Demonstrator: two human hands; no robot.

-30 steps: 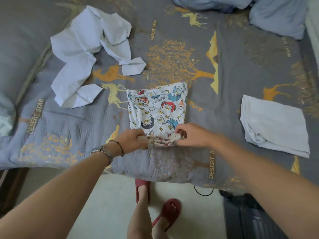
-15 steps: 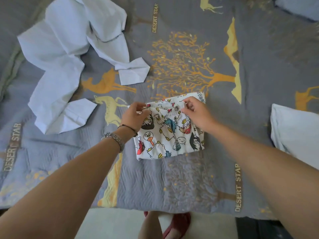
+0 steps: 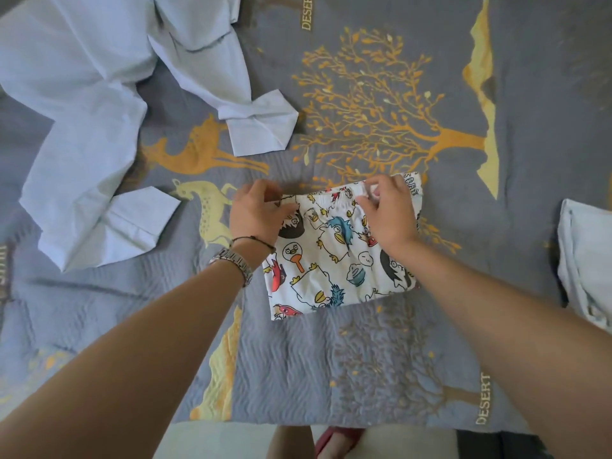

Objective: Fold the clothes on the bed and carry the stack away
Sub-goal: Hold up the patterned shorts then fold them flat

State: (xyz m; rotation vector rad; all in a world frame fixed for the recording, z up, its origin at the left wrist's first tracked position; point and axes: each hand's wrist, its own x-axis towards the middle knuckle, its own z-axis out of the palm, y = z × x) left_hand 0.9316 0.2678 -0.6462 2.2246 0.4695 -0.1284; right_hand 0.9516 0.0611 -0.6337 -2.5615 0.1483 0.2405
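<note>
Both hands pinch far elastic edge of white cartoon-print cotton shorts [image 3: 334, 256]: left hand [image 3: 256, 212] at 10 o'clock corner, right hand [image 3: 385, 210] at 1 o'clock. Shorts folded flat, bed centre. Light, limp; likely best lifted by folded edges.

A grey quilted bedspread printed with gold trees and deer [image 3: 331, 376] fills the view. A folded white cartoon-print cotton garment [image 3: 334, 260] lies on it at centre. The left hand [image 3: 256, 213] rests on the garment's far left corner and the right hand [image 3: 387, 210] on its far edge toward the right. An unfolded pale blue long-sleeved shirt [image 3: 82, 104] lies spread on the bedspread to the far left, well apart from the garment. A folded pale blue cloth [image 3: 586, 260] lies at the right edge, apart from the garment
</note>
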